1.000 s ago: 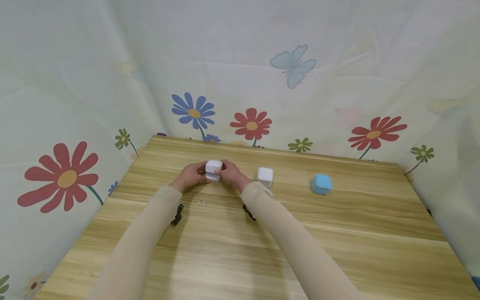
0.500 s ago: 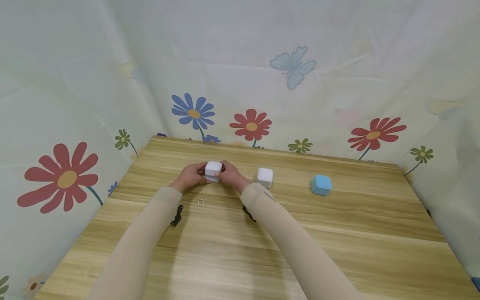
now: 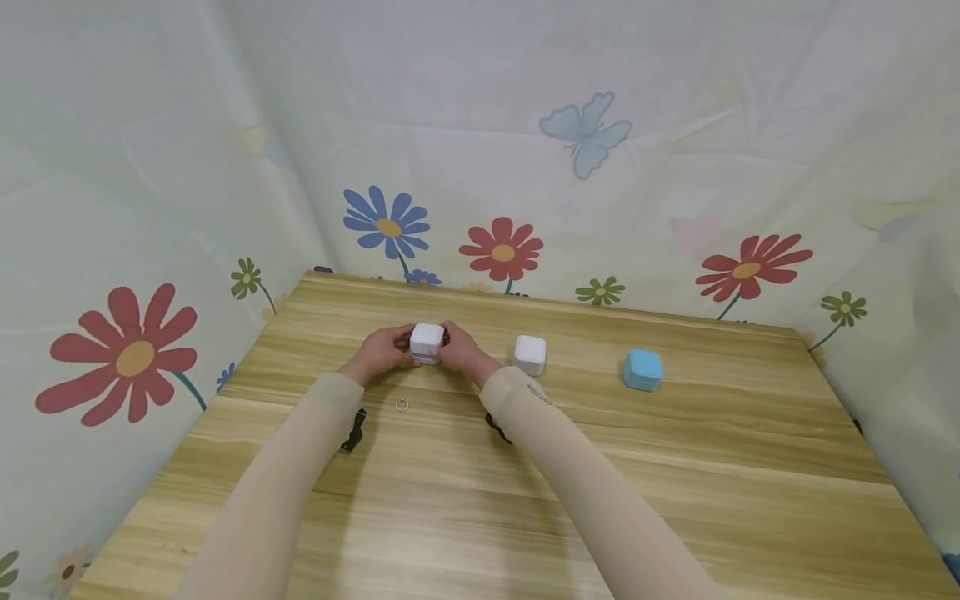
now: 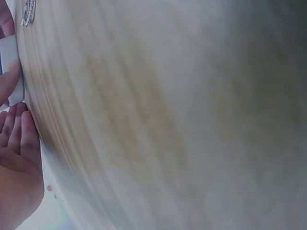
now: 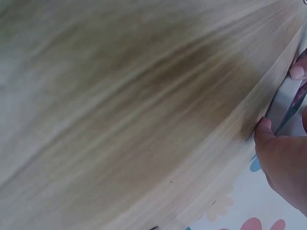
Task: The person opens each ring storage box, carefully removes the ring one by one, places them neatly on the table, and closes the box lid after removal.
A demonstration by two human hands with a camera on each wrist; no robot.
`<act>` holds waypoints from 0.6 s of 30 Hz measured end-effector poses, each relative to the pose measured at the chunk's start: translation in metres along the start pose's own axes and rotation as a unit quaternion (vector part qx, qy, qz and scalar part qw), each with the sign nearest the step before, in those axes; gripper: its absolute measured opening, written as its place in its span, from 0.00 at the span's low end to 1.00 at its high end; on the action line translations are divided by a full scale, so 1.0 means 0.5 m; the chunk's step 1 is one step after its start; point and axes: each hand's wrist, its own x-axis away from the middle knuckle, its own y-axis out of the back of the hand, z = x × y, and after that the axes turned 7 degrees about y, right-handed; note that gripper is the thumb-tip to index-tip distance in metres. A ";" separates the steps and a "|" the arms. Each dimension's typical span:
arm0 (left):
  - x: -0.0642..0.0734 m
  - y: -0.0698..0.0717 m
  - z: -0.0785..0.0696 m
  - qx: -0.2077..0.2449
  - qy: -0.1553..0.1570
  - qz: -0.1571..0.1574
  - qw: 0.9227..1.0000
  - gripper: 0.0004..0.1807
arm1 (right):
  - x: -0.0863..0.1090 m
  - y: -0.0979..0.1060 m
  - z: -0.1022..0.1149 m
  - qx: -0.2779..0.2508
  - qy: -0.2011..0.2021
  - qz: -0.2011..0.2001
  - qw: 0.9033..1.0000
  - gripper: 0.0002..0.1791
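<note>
A small white ring box [image 3: 427,337] with rounded corners is between my two hands near the back left of the table. My left hand [image 3: 381,352] grips its left side, and in the left wrist view the fingertips [image 4: 29,129] meet the box's end. From the other side my right hand [image 3: 461,350] holds the box, its thumb at the front. The lid sits low over the base; a narrow gap between them shows in the right wrist view of the box [image 5: 285,103]. A silver ring [image 3: 402,404] lies on the wood in front of the hands.
Right of my hands stands a second white box [image 3: 530,355], and farther right a light blue box [image 3: 642,369]. Both are on the wooden table [image 3: 675,500]. A flower-printed cloth [image 3: 465,100] hangs behind the table's back edge and along its sides.
The lid of the held ring box has come down toward its base, narrowing the gap between the two. Both hands stay in nearly the same place, and the ring and other boxes have not moved.
</note>
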 end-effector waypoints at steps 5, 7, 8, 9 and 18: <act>-0.001 0.000 0.000 0.004 0.002 0.000 1.000 0.43 | 0.003 0.001 0.001 -0.004 -0.005 0.008 1.000 0.28; -0.001 0.000 -0.001 0.001 -0.001 0.001 1.000 0.43 | 0.002 0.001 0.000 -0.003 -0.005 0.009 1.000 0.29; -0.001 0.000 -0.001 0.001 -0.002 0.002 1.000 0.43 | 0.001 0.001 0.000 -0.002 -0.005 0.010 1.000 0.29; 0.000 -0.001 -0.001 0.001 -0.003 0.002 1.000 0.43 | 0.000 0.000 -0.002 -0.003 -0.004 0.010 1.000 0.29; -0.001 -0.001 0.001 0.010 -0.007 0.006 1.000 0.43 | -0.005 -0.001 -0.009 0.004 0.002 0.010 1.000 0.29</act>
